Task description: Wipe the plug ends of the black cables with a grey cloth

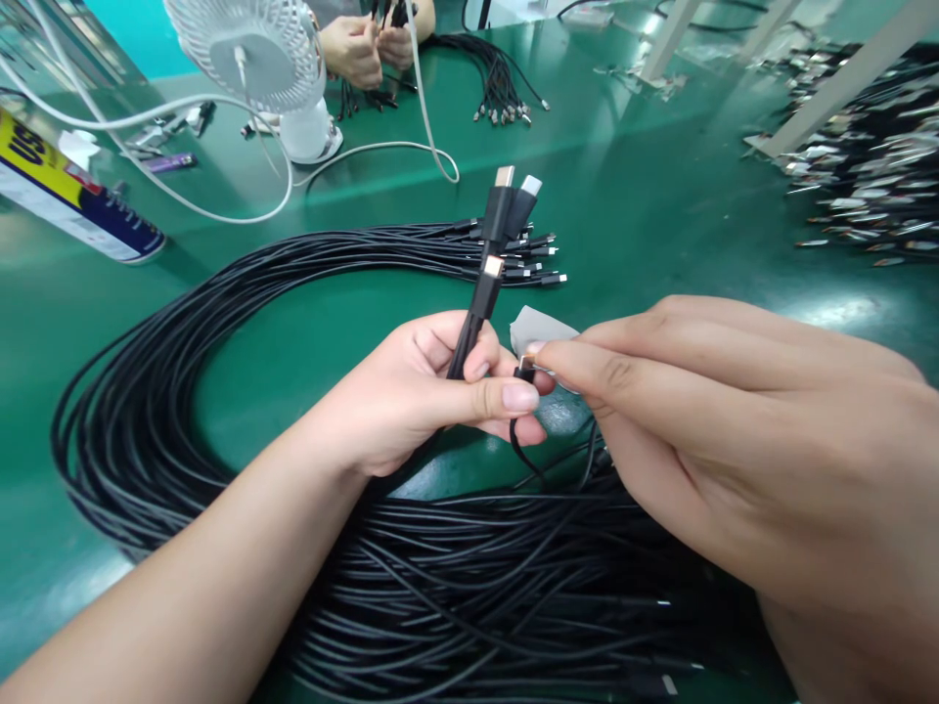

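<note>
My left hand [440, 386] is closed around black USB cables [476, 313], whose three connector ends stick up above the fingers. Its thumb and fingers also pinch a separate cable end [523, 372] with a small metal plug. Just to the right, my right hand [719, 430] is closed, thumb and forefinger together at that plug's tip. From behind these fingertips a small light-grey piece of cloth or paper [541, 328] sticks out; which one I cannot tell. A thick bundle of black cables [469, 587] lies below both hands and curves round to the left.
The bundle's far connectors [539, 264] lie behind my left hand. A white fan [308, 132], its looping white cord [432, 147] and a yellow-and-blue can [73, 186] stand or lie left. Another person's hands [359, 49] hold cables at the back. Cable piles [872, 166] lie right, beside metal posts [843, 88].
</note>
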### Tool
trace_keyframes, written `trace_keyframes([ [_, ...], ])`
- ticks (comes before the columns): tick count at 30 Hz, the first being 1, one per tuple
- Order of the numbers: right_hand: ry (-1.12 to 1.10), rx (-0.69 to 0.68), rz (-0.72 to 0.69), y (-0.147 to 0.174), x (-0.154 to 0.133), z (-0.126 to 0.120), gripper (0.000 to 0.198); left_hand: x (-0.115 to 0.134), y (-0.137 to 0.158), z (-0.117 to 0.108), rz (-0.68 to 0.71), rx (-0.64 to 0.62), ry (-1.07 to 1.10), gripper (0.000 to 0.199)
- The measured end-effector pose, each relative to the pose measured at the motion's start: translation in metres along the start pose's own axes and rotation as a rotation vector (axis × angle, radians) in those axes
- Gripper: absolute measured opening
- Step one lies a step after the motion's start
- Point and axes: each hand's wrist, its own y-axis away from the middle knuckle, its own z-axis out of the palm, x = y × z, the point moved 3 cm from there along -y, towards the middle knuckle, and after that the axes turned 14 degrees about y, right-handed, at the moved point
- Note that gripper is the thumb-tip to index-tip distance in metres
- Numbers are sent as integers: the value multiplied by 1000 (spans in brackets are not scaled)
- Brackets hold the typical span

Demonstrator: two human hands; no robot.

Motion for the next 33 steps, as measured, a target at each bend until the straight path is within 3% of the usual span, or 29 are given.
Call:
trace_keyframes([
  [9, -14, 2, 44, 1, 1, -3, 25, 0, 1, 0, 2, 15, -26, 40],
  [22, 14, -1, 0, 0, 1, -2, 27, 0, 2, 0, -13, 5, -15, 38],
  [28, 44, 34, 29, 0, 1, -2, 27, 0, 3, -2, 0, 17, -12, 38],
  [33, -2, 8, 116, 0, 1, 0, 16, -2, 1, -3, -14, -2, 17, 36],
])
